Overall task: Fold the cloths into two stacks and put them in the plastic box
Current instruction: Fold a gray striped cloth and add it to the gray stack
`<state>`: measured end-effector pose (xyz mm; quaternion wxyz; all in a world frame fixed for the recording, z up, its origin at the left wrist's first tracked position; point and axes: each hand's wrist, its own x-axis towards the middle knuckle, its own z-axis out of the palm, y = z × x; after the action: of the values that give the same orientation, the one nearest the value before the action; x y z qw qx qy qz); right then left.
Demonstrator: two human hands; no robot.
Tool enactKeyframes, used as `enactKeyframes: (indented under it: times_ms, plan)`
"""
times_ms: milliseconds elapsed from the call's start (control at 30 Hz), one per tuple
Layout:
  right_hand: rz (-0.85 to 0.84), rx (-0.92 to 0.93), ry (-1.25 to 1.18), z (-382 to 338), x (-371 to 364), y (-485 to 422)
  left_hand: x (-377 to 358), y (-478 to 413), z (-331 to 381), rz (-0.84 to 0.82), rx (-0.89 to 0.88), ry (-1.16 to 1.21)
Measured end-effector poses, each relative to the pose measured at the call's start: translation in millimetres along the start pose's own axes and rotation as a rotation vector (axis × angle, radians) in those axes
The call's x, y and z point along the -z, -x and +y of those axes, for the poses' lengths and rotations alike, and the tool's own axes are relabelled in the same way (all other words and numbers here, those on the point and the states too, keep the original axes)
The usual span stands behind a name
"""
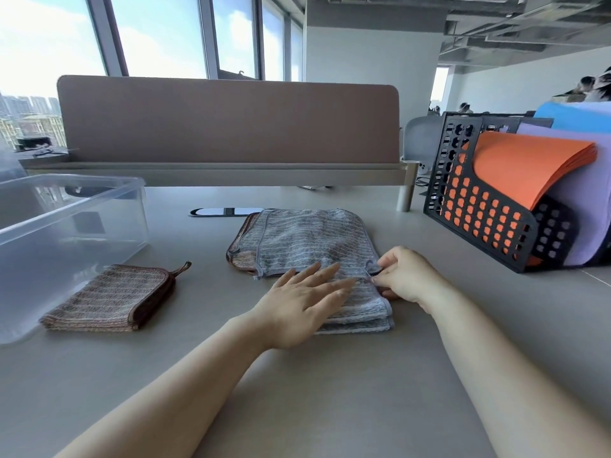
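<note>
A grey striped cloth [307,239] lies on the desk's middle, its near part folded into layers at the front right. Under its far left side a brown cloth edge [235,256] shows. My left hand [304,305] rests flat, fingers spread, on the folded grey part. My right hand [405,276] pinches the grey cloth's right edge by its small loop. A folded brown striped cloth [109,300] with a hanging loop lies to the left, beside the clear plastic box [76,206], which holds nothing.
A black perforated file basket [479,206] with orange, purple and blue sheets stands at the right. A brown desk divider [228,120] runs along the back, with a dark flat oval object [226,211] on the desk before it. People sit far right in the background.
</note>
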<state>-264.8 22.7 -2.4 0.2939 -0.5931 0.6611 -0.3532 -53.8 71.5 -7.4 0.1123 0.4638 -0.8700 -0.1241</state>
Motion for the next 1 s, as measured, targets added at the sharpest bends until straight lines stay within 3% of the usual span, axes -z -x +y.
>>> enactKeyframes:
  times_ms: [267, 500, 633, 867, 1000]
  plan:
    - [-0.119, 0.043, -0.155, -14, -27, 15, 0, 7, -10, -0.124, 0.060, -0.205]
    - [-0.241, 0.177, -0.219, -40, -73, 30, 20, 47, -58, -0.070, 0.117, -0.303]
    - [-0.219, 0.308, -0.054, -59, -106, 35, 31, 72, -79, 0.007, 0.164, -0.325]
    - [-0.153, 0.379, -0.049, -81, -145, 30, 36, 84, -93, 0.124, 0.264, -0.171]
    - [-0.126, 0.390, -0.058, -83, -152, 25, 30, 80, -95, 0.032, 0.359, -0.188]
